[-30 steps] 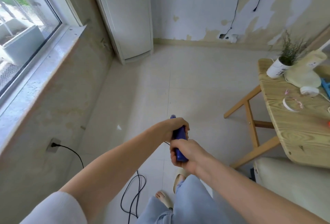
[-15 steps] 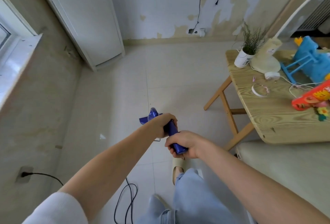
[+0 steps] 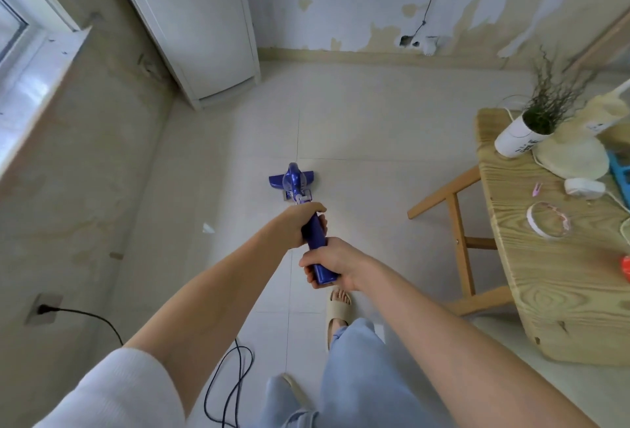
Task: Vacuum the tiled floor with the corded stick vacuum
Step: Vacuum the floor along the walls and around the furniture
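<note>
Gripping the blue handle of the corded stick vacuum, both hands sit stacked one above the other: the left hand wraps the handle higher up, fingers curled round it, and the right hand clasps the butt end just below, thumb and fingers closed about it. The two hands are just apart, with a short stretch of blue showing between them. The vacuum's floor head, also blue, rests on the pale tiled floor ahead of the hands, close to a grout line that runs away toward the far wall. A black power cord loops on the tiles near the person's left leg, and a black plug sits in a wall socket at the lower left with its lead trailing down to the right. A small white scrap lies on the floor to the left of the hands. The person wears light blue jeans and beige slippers; one slipper shows just below the right hand. At the right stands a wooden table carrying a white pot with a wispy plant, a cream lamp base touching or just beside the pot, a roll of tape and a pink clip. A white cabinet stands in the far left corner, beside a window sill.
</note>
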Available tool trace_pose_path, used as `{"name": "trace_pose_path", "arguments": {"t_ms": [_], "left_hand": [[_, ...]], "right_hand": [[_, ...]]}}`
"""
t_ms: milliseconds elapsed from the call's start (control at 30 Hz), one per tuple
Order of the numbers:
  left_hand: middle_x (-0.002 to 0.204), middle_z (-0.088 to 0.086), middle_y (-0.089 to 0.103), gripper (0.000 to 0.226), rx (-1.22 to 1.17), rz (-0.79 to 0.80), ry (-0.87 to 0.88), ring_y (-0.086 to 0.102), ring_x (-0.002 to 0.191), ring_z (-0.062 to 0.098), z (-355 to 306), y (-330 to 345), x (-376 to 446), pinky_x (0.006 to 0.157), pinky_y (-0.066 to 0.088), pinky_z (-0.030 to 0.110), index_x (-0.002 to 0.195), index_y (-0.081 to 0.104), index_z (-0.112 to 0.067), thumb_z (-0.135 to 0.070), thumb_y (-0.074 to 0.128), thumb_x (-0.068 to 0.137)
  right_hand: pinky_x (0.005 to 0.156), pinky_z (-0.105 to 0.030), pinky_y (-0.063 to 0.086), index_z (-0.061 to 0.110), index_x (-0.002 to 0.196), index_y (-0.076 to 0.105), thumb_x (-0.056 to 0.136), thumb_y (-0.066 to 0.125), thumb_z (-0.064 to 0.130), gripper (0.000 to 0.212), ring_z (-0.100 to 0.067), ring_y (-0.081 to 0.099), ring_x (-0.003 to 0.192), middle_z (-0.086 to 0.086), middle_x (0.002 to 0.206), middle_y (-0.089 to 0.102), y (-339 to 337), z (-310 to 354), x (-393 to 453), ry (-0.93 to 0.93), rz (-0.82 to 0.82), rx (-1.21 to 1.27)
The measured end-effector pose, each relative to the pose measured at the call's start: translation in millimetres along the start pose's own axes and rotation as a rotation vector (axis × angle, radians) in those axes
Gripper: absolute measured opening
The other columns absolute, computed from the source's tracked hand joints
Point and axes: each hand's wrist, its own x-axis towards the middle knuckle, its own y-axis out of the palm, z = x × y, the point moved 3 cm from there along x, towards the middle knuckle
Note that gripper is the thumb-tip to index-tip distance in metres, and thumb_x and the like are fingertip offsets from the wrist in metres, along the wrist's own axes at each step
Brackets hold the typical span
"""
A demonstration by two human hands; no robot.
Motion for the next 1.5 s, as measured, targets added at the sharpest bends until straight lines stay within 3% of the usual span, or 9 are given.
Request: {"name": "trace_pose_path", "arguments": {"t_ms": [300, 433, 533, 667, 900, 1100, 1300, 1500], "left_hand": [[0.064, 0.006, 0.051, 0.012, -0.079, -0.116, 0.064, 0.050, 0.055, 0.014, -80.5, 46.3, 48.7, 0.053, 0.045, 0.027, 0.087, 0.047, -0.007, -0.009, 0.057, 0.092], [0.062, 0.005, 0.049, 0.009, -0.097, -0.067, 0.006, 0.047, 0.054, 0.014, -84.2, 56.1, 35.8, 0.053, 0.045, 0.026, 0.090, 0.046, -0.006, -0.007, 0.055, 0.091], [0.058, 0.003, 0.047, 0.008, -0.130, -0.024, -0.028, 0.046, 0.050, 0.013, -79.5, 67.1, 19.5, 0.051, 0.045, 0.025, 0.090, 0.046, -0.008, -0.005, 0.054, 0.089], [0.052, 0.002, 0.046, 0.008, -0.142, -0.050, -0.019, 0.044, 0.039, 0.012, -76.4, 71.7, 8.3, 0.046, 0.045, 0.020, 0.085, 0.046, -0.008, -0.004, 0.052, 0.087], [0.051, 0.002, 0.048, 0.011, -0.142, -0.120, 0.034, 0.046, 0.041, 0.013, -102.4, 72.2, 24.3, 0.048, 0.044, 0.024, 0.080, 0.048, -0.008, -0.005, 0.053, 0.089], [0.061, 0.005, 0.050, 0.014, -0.096, -0.149, 0.016, 0.048, 0.053, 0.015, -104.8, 73.9, 64.7, 0.052, 0.045, 0.026, 0.080, 0.047, -0.006, -0.008, 0.056, 0.092], [0.065, 0.006, 0.051, 0.013, -0.074, -0.181, 0.044, 0.049, 0.056, 0.016, -85.1, 64.8, 82.9, 0.056, 0.045, 0.027, 0.084, 0.047, -0.005, -0.007, 0.056, 0.092], [0.067, 0.007, 0.051, 0.011, -0.028, -0.182, 0.063, 0.049, 0.057, 0.015, -51.7, 52.6, 52.6, 0.057, 0.045, 0.026, 0.089, 0.047, -0.004, -0.008, 0.056, 0.093]], "right_hand": [[0.046, -0.022, 0.047, 0.007, 0.091, 0.048, 0.086, 0.054, -0.004, 0.013, -0.015, 0.051, 0.053, -0.008, 0.067, 0.051, -65.4, 70.5, 52.7, 0.052, -0.074, -0.018], [0.041, -0.018, 0.042, 0.007, 0.100, 0.049, 0.083, 0.050, -0.005, 0.021, -0.013, 0.047, 0.052, -0.007, 0.071, 0.049, -70.9, 77.3, 34.5, 0.113, -0.128, 0.002], [0.040, -0.019, 0.044, 0.007, 0.101, 0.049, 0.083, 0.052, -0.006, 0.023, -0.012, 0.047, 0.052, -0.007, 0.071, 0.049, -77.8, 83.9, 9.1, 0.131, -0.082, 0.003], [0.039, -0.018, 0.043, 0.005, 0.098, 0.050, 0.084, 0.054, -0.007, 0.019, -0.013, 0.047, 0.051, -0.008, 0.069, 0.048, -78.5, 91.2, -7.9, 0.131, -0.034, -0.003], [0.040, -0.019, 0.045, 0.004, 0.099, 0.051, 0.084, 0.054, -0.006, 0.019, -0.014, 0.048, 0.052, -0.007, 0.069, 0.049, -87.3, 106.5, 25.4, 0.100, -0.043, -0.015], [0.044, -0.023, 0.047, 0.003, 0.101, 0.050, 0.084, 0.055, -0.004, 0.019, -0.016, 0.049, 0.052, -0.009, 0.069, 0.051, -104.0, 89.3, 74.2, 0.114, -0.125, -0.063], [0.044, -0.023, 0.048, 0.006, 0.105, 0.050, 0.084, 0.055, -0.001, 0.022, -0.018, 0.052, 0.057, -0.011, 0.093, 0.058, -92.2, 63.4, 92.5, 0.078, -0.245, -0.157], [0.044, -0.022, 0.048, 0.008, 0.100, 0.047, 0.082, 0.065, 0.006, 0.026, -0.014, 0.050, 0.052, -0.007, 0.081, 0.054, -67.5, 35.5, 61.2, 0.050, -0.206, -0.160]]}}
